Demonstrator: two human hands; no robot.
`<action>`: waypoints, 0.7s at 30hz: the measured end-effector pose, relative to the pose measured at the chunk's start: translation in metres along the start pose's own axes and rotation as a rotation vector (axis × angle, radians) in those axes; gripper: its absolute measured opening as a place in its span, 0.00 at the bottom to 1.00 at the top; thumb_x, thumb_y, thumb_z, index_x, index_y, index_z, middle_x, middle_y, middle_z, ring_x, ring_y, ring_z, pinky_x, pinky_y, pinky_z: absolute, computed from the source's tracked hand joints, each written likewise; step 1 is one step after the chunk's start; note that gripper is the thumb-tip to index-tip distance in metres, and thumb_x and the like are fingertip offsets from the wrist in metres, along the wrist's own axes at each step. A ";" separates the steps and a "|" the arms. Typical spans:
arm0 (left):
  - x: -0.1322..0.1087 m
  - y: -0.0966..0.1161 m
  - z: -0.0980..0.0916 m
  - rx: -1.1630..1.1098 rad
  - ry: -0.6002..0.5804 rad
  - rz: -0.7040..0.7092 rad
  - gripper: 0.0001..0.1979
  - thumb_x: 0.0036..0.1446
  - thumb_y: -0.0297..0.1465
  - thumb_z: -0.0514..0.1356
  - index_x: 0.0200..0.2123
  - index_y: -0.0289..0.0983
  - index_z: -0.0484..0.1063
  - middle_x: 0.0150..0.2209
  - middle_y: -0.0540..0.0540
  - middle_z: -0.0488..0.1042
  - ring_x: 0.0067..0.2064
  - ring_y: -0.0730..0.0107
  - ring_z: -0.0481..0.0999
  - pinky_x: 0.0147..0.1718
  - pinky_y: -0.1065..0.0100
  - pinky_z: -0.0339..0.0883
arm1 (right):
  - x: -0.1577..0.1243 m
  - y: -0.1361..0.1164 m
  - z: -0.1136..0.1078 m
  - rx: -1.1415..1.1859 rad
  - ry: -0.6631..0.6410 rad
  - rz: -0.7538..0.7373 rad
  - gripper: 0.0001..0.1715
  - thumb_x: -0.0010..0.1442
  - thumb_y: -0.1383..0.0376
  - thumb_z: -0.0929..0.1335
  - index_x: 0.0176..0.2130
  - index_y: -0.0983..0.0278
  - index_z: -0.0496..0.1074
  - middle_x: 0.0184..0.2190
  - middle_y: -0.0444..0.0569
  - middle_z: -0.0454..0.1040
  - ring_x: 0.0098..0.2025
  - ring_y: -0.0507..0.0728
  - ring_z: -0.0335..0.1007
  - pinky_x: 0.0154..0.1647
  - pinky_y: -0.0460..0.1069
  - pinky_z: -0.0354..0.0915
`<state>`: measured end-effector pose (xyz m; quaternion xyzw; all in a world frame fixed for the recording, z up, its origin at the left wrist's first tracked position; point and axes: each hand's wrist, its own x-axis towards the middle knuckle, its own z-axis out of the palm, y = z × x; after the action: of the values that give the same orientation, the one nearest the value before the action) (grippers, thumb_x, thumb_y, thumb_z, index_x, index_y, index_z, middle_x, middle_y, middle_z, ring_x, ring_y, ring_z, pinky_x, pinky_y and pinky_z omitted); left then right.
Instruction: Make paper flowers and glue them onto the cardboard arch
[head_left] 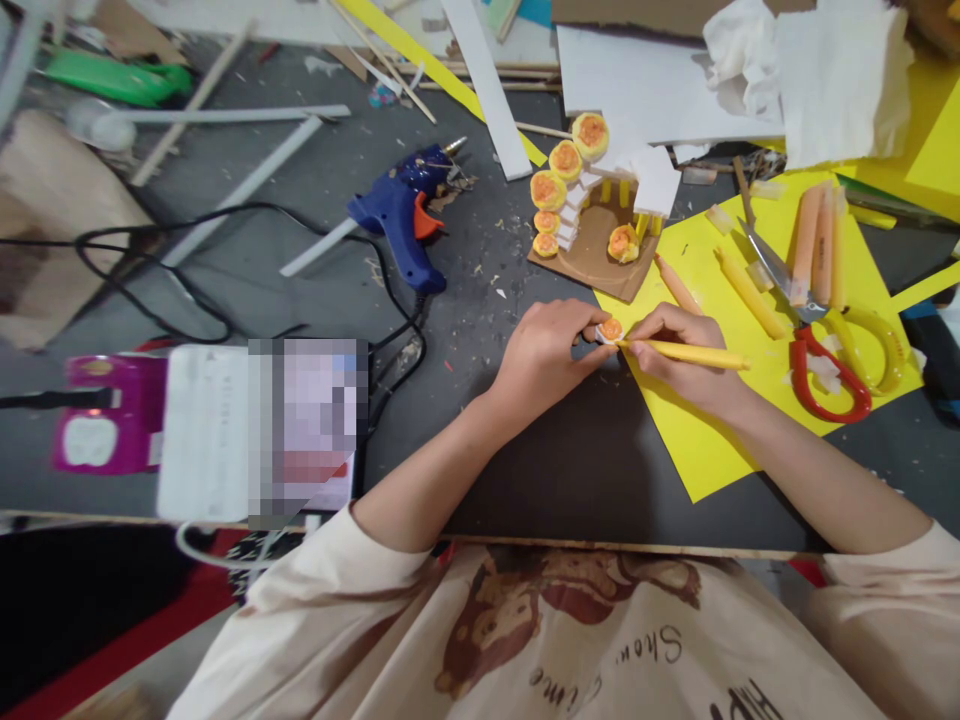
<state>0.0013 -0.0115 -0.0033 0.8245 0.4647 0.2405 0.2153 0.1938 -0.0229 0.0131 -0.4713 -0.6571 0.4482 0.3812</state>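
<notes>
Tabletop (540, 490), two hands (546, 345) (679, 345), one marker (697, 355), seemingly one disc (611, 329)

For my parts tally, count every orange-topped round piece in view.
7: five yellow-rimmed pieces line the left of the white steps, a sixth piece sits on the cardboard base, and a seventh piece is between the left fingers. Others may be hidden.

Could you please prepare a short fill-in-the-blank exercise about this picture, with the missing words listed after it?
1. The right hand holds a marker coloured ____.
2. The left hand holds a small piece whose top is ____.
3. Of the two hands, the blue glue gun lies nearer the ____ one.

Missing words: yellow; orange; left.
</notes>
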 end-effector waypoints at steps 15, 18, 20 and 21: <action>0.000 -0.001 0.000 0.008 -0.035 0.005 0.08 0.58 0.30 0.64 0.41 0.37 0.73 0.31 0.50 0.75 0.34 0.69 0.71 0.35 0.68 0.56 | -0.001 -0.001 0.000 0.063 -0.047 0.076 0.18 0.54 0.52 0.73 0.27 0.62 0.67 0.21 0.41 0.68 0.21 0.48 0.59 0.22 0.46 0.53; 0.000 -0.001 0.000 0.011 -0.031 0.009 0.07 0.58 0.30 0.63 0.40 0.37 0.73 0.31 0.50 0.75 0.34 0.69 0.71 0.35 0.68 0.56 | 0.000 -0.002 0.001 0.061 -0.059 0.103 0.22 0.51 0.49 0.73 0.26 0.62 0.65 0.20 0.41 0.66 0.21 0.48 0.57 0.22 0.46 0.52; 0.000 0.000 -0.001 0.006 -0.024 0.007 0.06 0.58 0.30 0.63 0.40 0.37 0.73 0.31 0.50 0.75 0.34 0.69 0.72 0.35 0.67 0.56 | 0.001 -0.002 0.001 0.039 -0.066 0.111 0.21 0.51 0.50 0.73 0.25 0.62 0.65 0.20 0.41 0.66 0.21 0.49 0.58 0.22 0.46 0.53; 0.000 0.000 -0.001 0.003 -0.023 0.005 0.06 0.58 0.30 0.63 0.40 0.37 0.73 0.32 0.50 0.75 0.34 0.68 0.72 0.35 0.67 0.57 | 0.001 -0.002 0.001 0.025 -0.068 0.113 0.20 0.51 0.52 0.73 0.24 0.62 0.65 0.20 0.41 0.67 0.22 0.49 0.58 0.23 0.46 0.53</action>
<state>0.0006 -0.0114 -0.0027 0.8289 0.4604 0.2307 0.2188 0.1914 -0.0225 0.0151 -0.4875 -0.6362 0.4930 0.3385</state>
